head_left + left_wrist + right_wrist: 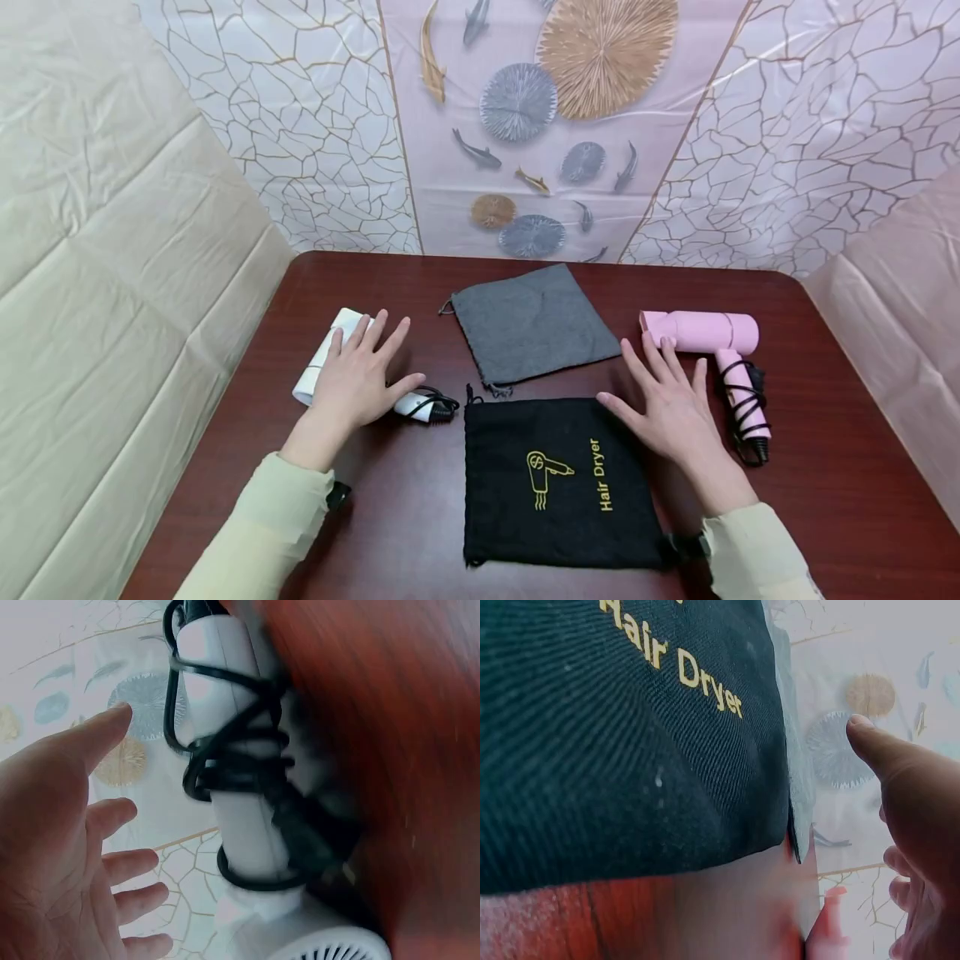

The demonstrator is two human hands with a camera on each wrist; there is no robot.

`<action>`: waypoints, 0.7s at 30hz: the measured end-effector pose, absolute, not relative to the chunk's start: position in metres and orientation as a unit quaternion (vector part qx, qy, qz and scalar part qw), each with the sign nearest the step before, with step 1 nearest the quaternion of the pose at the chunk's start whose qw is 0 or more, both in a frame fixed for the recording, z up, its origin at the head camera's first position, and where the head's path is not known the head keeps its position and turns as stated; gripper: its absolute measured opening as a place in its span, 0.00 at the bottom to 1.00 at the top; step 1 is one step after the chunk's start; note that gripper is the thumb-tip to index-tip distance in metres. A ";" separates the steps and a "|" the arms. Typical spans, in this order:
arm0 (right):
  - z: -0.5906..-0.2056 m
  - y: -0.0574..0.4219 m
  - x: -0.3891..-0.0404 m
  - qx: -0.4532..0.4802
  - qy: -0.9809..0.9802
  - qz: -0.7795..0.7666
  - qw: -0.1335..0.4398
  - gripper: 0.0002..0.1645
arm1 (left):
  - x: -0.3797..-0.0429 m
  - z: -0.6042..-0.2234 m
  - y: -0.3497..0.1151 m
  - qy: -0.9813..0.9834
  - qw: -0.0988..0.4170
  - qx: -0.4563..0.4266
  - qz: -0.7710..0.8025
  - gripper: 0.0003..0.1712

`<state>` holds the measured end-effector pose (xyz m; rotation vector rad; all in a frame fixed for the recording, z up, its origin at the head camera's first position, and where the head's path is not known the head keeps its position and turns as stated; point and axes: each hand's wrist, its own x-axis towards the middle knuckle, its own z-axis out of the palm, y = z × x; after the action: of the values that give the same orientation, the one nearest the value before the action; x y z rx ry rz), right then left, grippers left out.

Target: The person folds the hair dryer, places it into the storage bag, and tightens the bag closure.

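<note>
My left hand (358, 375), fingers spread, hovers over a white hair dryer (310, 379) on the left of the table. In the left wrist view a black cord (232, 742) wraps the dryer's handle (214, 645), and nothing lies between thumb and fingers. On the other side, my right hand (671, 408) is spread between a black drawstring bag (510, 525) and a pink hair dryer (705, 331). Its fingertips overlap the pink dryer's near edge in the head view. Yellow "Hair Dryer" lettering (705, 679) shows on the black bag in the right wrist view.
A grey drawstring bag (532, 325) lies flat behind the black one on the dark red wooden table (405, 517). The pink dryer's handle (738, 392), wound with black cord, points toward the front. Patterned sheeting (322, 125) rises behind the table's far edge.
</note>
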<state>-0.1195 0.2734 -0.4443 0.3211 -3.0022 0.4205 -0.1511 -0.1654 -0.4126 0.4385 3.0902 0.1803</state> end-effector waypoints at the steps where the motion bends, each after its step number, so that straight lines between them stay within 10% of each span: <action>1: -0.443 0.273 -0.119 0.108 -0.983 0.138 0.046 0.55 | -0.152 -0.411 -0.167 0.988 0.005 0.146 0.053 0.51; 21: -0.438 0.267 -0.116 0.160 -0.975 0.141 0.065 0.54 | -0.161 -0.381 -0.205 0.976 0.018 0.216 -0.011 0.49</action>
<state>-0.1160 0.2673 -0.4382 0.4836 -2.9414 0.4248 -0.1611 -0.2051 -0.3809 0.6715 3.0315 -0.0356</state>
